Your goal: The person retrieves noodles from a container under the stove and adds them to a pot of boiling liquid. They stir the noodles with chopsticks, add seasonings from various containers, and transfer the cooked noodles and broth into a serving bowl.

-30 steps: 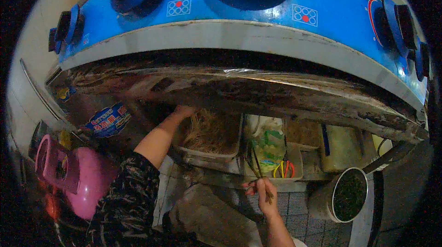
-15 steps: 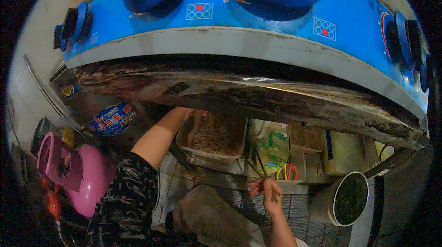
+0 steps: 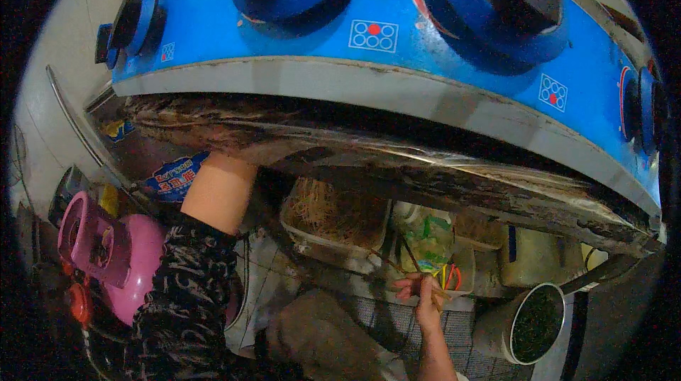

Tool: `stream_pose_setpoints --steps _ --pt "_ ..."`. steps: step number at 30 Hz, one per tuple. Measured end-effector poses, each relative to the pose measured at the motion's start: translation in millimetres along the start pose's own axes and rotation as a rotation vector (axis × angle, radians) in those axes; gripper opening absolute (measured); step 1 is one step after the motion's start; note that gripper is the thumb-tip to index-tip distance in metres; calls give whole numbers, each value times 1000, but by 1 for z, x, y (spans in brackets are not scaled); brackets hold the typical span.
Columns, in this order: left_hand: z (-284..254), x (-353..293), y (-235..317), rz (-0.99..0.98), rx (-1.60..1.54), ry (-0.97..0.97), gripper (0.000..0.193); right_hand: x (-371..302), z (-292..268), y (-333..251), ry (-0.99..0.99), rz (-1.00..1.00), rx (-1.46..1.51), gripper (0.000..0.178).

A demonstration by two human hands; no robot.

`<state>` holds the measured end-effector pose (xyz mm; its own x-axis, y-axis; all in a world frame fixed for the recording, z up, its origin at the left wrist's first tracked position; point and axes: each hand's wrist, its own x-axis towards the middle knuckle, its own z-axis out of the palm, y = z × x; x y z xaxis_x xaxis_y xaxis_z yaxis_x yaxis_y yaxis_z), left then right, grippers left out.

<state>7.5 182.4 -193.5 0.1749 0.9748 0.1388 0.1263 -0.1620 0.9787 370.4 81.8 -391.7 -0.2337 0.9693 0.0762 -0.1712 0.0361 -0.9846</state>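
Note:
My right hand [image 3: 423,296], at the lower middle, is closed around a pair of long chopsticks [image 3: 386,261]. Their tips spread apart toward the containers under the stove. My left forearm [image 3: 220,186] reaches up beneath the stove's front edge, which hides the hand. Right of that arm sits a pale rectangular tub [image 3: 328,247] filled with thin, tangled brown strands [image 3: 333,211]. Beside the tub, a green-and-white plastic bag [image 3: 429,230] stands in a light bin, along with something that has red and yellow loop handles [image 3: 449,276].
The blue stove panel [image 3: 298,44] with large dark knobs spans the top. Its grimy lower edge [image 3: 397,161] overhangs the containers. A pink gas cylinder [image 3: 138,257] stands at left. A pale bucket of dark green stuff [image 3: 537,324] is at right, near a yellowish lidded box [image 3: 532,257].
My left hand has gone from the tub's far left corner to out of sight under the stove. My right hand keeps the chopsticks, now spread wider. The whole view has shifted slightly.

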Motion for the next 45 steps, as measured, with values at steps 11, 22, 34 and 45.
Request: stream_pose_setpoints --steps 11,22,34,45 --pt "53 22 -12 100 -504 83 35 5 -4 -29 90 128 -32 49" --pt "48 16 3 80 -512 -51 36 30 -19 -91 4 196 -759 47" --pt "59 0 12 152 -629 100 36 164 77 -56 -178 -247 -603 29" --pt "2 -22 4 239 -824 151 37 149 173 -29 -313 206 -281 47"
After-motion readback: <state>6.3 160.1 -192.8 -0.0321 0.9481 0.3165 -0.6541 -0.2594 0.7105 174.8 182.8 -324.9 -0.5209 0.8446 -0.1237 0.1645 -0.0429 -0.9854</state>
